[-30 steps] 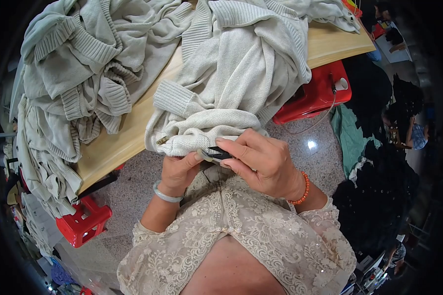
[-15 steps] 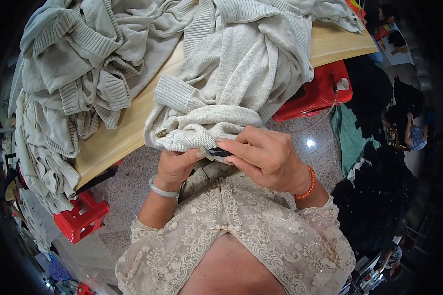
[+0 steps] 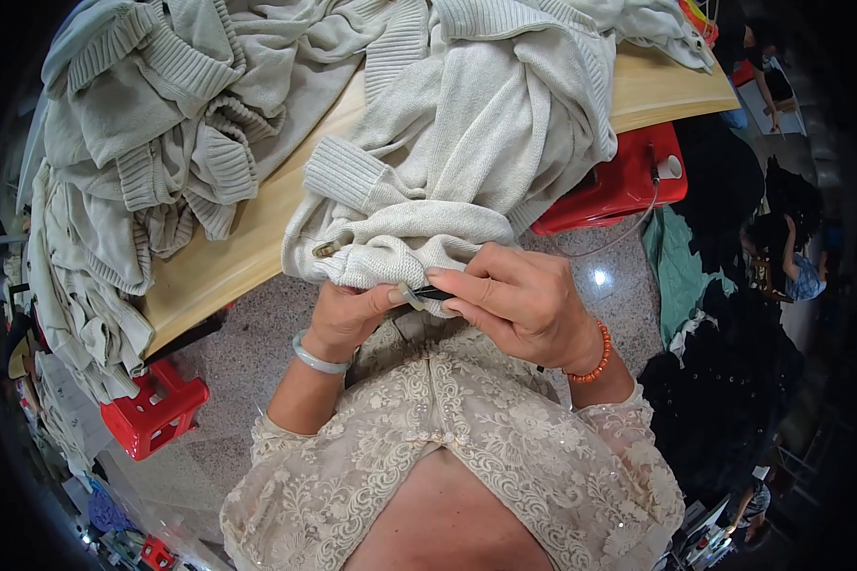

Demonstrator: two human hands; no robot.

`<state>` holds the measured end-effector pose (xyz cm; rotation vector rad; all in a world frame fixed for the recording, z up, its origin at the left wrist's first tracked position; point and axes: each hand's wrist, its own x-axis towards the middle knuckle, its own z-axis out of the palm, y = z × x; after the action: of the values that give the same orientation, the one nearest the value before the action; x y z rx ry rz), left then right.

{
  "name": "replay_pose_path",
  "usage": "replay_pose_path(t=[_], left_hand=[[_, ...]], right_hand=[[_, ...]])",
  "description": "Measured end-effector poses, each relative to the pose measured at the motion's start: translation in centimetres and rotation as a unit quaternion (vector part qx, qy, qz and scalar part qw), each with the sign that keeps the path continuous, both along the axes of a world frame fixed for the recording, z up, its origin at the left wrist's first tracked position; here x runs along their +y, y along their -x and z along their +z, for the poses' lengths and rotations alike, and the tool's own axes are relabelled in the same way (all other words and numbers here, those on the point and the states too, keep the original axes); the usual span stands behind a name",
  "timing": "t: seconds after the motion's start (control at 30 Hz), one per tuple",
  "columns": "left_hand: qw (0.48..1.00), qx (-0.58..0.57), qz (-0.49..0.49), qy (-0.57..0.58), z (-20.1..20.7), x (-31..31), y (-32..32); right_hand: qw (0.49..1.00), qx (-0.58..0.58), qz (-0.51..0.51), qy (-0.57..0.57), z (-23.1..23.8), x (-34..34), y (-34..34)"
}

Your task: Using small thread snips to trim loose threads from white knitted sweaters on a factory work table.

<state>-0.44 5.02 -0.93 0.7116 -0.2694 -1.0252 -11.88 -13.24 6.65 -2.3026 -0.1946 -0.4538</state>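
A light grey knitted sweater (image 3: 467,133) lies bunched over the table's near edge, its gathered end close to my body. My left hand (image 3: 348,319) pinches that lower edge, thumb on top, beside a pale, shiny button-like piece (image 3: 411,296). My right hand (image 3: 524,300) is closed, with thumb and fingers on a small dark, slim tool (image 3: 435,293) whose tip meets the pale piece. Most of the tool hides behind my fingers, so its kind is unclear. On the knit left of my hands sits a small brownish button-like piece (image 3: 327,249).
More grey knitwear (image 3: 181,124) is heaped on the wooden table (image 3: 209,271) at left, hanging over its edge. Red stools stand at lower left (image 3: 157,409) and at right (image 3: 638,181), the latter with a white cup (image 3: 670,167). Dark cloth (image 3: 724,381) lies at right. Other people work further off.
Both hands stay at the sweater's edge and shift very slightly. The dark tool remains against the pale piece. At far right, another person's arm has moved.
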Motion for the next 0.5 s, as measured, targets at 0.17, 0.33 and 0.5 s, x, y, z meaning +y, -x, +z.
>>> replay_pose_path(t=[0.17,0.33,0.5], left_hand=[[1.0,0.011,0.006,0.003,-0.3,0.1,0.1],[1.0,0.014,0.002,0.013,-0.3,0.0,0.1],[1.0,-0.003,0.016,0.015,-0.5,0.0,0.0]], right_hand=[[1.0,-0.008,-0.008,-0.001,-0.6,0.1,0.1],[0.991,0.026,-0.086,-0.095,-0.6,0.4,0.2],[0.99,0.042,-0.067,-0.118,-0.7,0.3,0.7]])
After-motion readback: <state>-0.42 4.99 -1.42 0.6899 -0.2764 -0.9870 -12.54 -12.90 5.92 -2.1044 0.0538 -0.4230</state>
